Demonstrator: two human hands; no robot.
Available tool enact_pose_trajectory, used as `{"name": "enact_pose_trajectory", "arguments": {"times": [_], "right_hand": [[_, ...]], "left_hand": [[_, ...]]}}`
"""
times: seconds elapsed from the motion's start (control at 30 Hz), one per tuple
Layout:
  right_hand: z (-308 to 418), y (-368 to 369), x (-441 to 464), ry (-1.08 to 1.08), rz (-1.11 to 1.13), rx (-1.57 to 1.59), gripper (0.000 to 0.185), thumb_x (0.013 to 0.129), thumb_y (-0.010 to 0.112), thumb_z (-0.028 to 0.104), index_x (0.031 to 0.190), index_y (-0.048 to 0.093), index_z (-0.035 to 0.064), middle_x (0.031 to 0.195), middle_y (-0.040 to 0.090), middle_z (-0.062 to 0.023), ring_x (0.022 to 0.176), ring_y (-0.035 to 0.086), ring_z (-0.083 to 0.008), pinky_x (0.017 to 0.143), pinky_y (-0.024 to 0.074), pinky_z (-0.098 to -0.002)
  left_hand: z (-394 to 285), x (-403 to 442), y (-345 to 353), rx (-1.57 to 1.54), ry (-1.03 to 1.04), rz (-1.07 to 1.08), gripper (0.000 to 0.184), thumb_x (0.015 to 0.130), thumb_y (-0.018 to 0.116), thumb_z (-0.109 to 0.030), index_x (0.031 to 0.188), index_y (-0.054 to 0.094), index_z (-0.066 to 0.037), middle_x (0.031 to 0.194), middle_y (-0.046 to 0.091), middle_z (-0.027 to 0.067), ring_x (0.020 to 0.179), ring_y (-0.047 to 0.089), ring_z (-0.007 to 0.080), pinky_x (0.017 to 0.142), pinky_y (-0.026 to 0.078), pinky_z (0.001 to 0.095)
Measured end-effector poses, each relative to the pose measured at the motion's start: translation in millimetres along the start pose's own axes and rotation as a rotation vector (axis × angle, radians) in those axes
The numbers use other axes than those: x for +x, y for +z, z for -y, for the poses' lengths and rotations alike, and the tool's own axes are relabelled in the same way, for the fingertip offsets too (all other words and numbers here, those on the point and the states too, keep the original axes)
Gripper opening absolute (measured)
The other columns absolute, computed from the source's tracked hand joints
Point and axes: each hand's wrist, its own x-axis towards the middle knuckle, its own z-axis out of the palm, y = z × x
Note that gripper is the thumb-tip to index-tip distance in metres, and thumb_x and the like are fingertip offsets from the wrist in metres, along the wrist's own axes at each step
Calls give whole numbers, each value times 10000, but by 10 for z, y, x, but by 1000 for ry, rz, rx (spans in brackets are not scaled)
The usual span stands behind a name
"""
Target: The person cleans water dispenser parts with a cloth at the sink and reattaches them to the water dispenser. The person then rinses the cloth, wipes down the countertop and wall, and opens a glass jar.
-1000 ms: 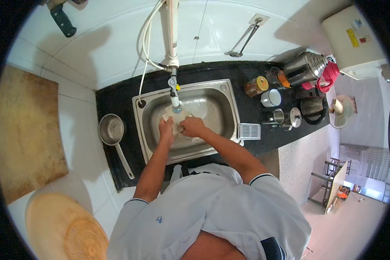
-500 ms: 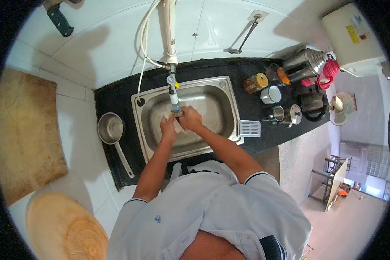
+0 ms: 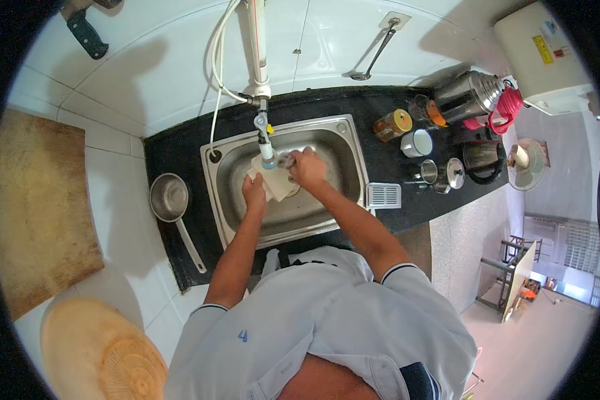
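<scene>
Apparently, you are partway through handling the pale flat piece (image 3: 278, 186) in your left hand (image 3: 255, 191): it is gripped, not yet set down. Your right hand (image 3: 309, 168) curls beside it, seemingly around a small greyish thing (image 3: 288, 161) too blurred to name. Both work inside the sink (image 3: 283, 222), the piece by the tap (image 3: 265, 137); how much remains, I cannot tell. Beyond, a white mug (image 3: 417, 144) stands apart.

A blue 4-like mark (image 3: 243, 336) stands on the pale shirt (image 3: 340, 300); the yellow label (image 3: 543, 49) is illegible.
</scene>
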Motion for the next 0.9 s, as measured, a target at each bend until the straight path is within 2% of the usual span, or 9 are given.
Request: {"name": "enact_pose_trajectory", "arguments": {"times": [0.03,0.1,0.3,0.47,0.53,0.63,0.7,0.83,0.9], "right_hand": [[6,17,0,1,3,4,251,713,656,194,963,664,176,928,559,-111,863,594,-298,703,516,-417],[1,56,34,-155,-40,121,264,722,651,195,983,654,163,926,557,-112,865,595,-293,683,520,-419],[29,296,-145,-387,176,-255,214,760,601,161,963,668,162,905,560,-138,847,611,-292,663,520,-400],[34,442,-277,-188,378,-176,169,739,604,197,871,697,150,951,604,-176,868,630,-315,700,521,-407],[23,444,-234,-141,575,36,237,711,607,222,917,694,143,969,638,-190,910,631,-318,743,511,-419],[120,344,-201,-82,612,79,312,704,594,237,977,674,109,948,653,-188,934,626,-317,773,498,-426],[64,495,-145,19,502,281,321,705,593,226,989,667,95,950,649,-195,937,624,-323,777,496,-427],[73,618,18,230,172,653,320,715,582,188,997,652,54,925,642,-215,918,617,-350,770,497,-425],[117,600,16,253,118,523,330,721,583,188,1018,648,59,923,639,-218,905,616,-353,758,499,-425]], "left_hand": [[-23,-14,-17,4,-1,-2,256,936,490,-163,1136,526,-7,1026,603,94,894,588,176,756,460,303],[-62,-25,-46,345,14,50,266,924,498,-157,1137,545,-5,994,617,94,869,592,174,747,457,304],[-402,-205,111,299,75,-91,277,906,514,-153,1132,532,7,1003,613,101,889,580,194,787,445,327],[-355,-207,126,361,66,-82,299,906,513,-165,1137,530,22,1013,613,120,900,576,201,803,441,332],[-189,-220,80,349,76,-87,301,904,514,-163,1137,530,27,1015,613,122,903,573,198,803,441,331],[-92,-206,114,237,73,-106,234,922,495,-158,1090,567,-12,954,618,76,833,576,144,735,453,310],[-236,-330,130,328,-68,-77,239,925,491,-164,1089,560,-5,938,609,63,830,569,141,738,448,309],[133,-237,-30,215,-36,90,243,928,490,-170,1088,549,3,934,598,66,818,560,142,730,447,302],[159,-222,-25,229,-77,53,270,931,488,-152,1147,519,7,1035,596,105,910,571,182,776,451,321]]}}
